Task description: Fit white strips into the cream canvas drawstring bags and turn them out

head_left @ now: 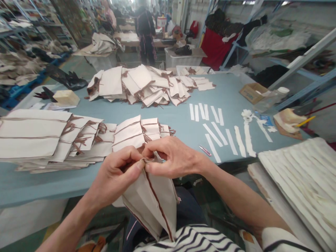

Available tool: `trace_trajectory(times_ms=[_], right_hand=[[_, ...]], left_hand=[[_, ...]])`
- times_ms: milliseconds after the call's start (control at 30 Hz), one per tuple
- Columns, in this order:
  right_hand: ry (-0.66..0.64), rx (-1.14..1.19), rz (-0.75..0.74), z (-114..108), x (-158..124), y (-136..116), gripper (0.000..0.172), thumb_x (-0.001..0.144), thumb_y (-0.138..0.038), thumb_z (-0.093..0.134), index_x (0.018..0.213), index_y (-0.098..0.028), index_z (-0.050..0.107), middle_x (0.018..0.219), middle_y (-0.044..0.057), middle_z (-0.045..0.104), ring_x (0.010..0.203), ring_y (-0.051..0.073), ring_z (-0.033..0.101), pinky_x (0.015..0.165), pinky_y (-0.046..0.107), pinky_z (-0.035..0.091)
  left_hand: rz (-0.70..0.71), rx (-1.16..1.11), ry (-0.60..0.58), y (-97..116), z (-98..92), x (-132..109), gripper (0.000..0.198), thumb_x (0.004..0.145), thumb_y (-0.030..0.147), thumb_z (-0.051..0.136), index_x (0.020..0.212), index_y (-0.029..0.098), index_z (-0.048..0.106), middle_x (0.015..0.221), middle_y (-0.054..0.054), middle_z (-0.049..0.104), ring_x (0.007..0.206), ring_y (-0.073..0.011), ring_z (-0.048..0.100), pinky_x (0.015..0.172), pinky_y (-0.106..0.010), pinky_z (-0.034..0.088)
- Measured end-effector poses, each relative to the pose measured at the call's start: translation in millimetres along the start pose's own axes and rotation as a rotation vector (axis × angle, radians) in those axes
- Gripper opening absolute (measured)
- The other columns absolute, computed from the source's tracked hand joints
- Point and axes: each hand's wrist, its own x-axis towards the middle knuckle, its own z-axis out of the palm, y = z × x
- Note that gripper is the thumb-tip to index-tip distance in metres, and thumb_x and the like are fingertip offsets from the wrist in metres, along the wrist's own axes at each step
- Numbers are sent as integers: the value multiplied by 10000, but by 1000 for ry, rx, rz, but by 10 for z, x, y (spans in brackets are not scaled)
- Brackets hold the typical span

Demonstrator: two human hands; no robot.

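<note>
A cream fabric piece (pixel 149 199) with brown piping hangs between my hands, over my lap at the table's front edge. My left hand (pixel 119 171) pinches its top edge with thumb and forefinger. Close beside it, my right hand (pixel 170 157) pinches the same edge, thumb against the seam. The fingertips of both hands nearly meet there, and what lies right between them is hidden. Just beyond my hands lies a stack of cream pieces (pixel 128 129) with brown piping. A small pink-handled tool (pixel 205 150) lies on the table to the right.
The blue-green table (pixel 183 129) bears a large stack of cream pieces (pixel 28 133) at left and a loose heap (pixel 147 84) at the back. White strips (pixel 212 138) lie at right, near a cardboard box (pixel 253 92). Padded white sheets (pixel 301 178) are piled beside my right arm. A person (pixel 145 31) stands beyond.
</note>
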Motion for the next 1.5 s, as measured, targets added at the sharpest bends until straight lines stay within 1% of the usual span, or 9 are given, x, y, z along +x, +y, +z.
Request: trace_trajectory(times_ms=[233,400,567,933,1000,1133,1333,1433,1500], right_hand=[[94,-328,-156,31,76,-81,117,731,-243,683,652,-196,609,623,-10,573,681,168,499,748,315,385],[-1,-177,-109,82,186,11,141,736,-251,596,628,-199,521,567,-63,435,551,110,374,558,267,267],[34,-70,-58,129,206,71,141,743,-249,579,636,-196,503,564,-71,421,538,95,363,551,258,253],[169,243,76,242,108,132,68,766,-196,561,705,-184,589,646,-48,549,618,110,480,623,232,363],[160,320,66,253,94,171,63,769,-196,568,710,-184,589,655,-49,550,628,110,480,627,230,374],[38,543,107,191,87,213,87,749,-261,599,731,-176,602,670,-39,554,622,113,461,577,227,361],[0,739,197,143,82,243,173,757,-341,596,722,-172,600,631,-51,489,563,98,382,517,223,293],[18,669,209,145,55,252,111,740,-278,568,730,-174,606,651,-42,531,567,95,416,514,214,312],[60,582,146,123,24,247,76,740,-228,554,731,-175,608,670,-35,565,587,96,453,529,206,340]], left_hand=[[82,155,-158,92,-222,29,217,915,239,576,786,179,739,699,1,711,619,-137,627,565,-202,447],[95,227,-225,114,-325,84,171,904,229,584,767,191,680,602,51,581,519,-98,502,494,-191,370],[159,329,-279,96,-408,156,136,896,195,579,799,196,675,586,60,570,515,-94,492,496,-197,346],[555,431,-183,-162,-350,114,270,982,64,549,1142,221,700,848,-19,786,646,-134,690,605,-207,487],[628,426,-182,-219,-338,93,361,976,34,546,1239,233,693,964,-58,821,755,-163,750,659,-222,533],[633,438,-141,-307,-335,77,449,1005,51,552,1364,297,664,1134,-78,831,955,-203,792,782,-261,572],[870,621,-161,-361,-318,201,334,1076,112,454,1354,211,608,1019,-81,825,791,-177,778,600,-222,537],[806,515,-135,-352,-259,209,281,1042,88,494,1272,195,616,985,-77,817,790,-180,773,647,-231,562],[687,454,-101,-322,-233,191,214,1032,106,545,1205,205,624,935,-39,806,735,-153,750,681,-226,560]])
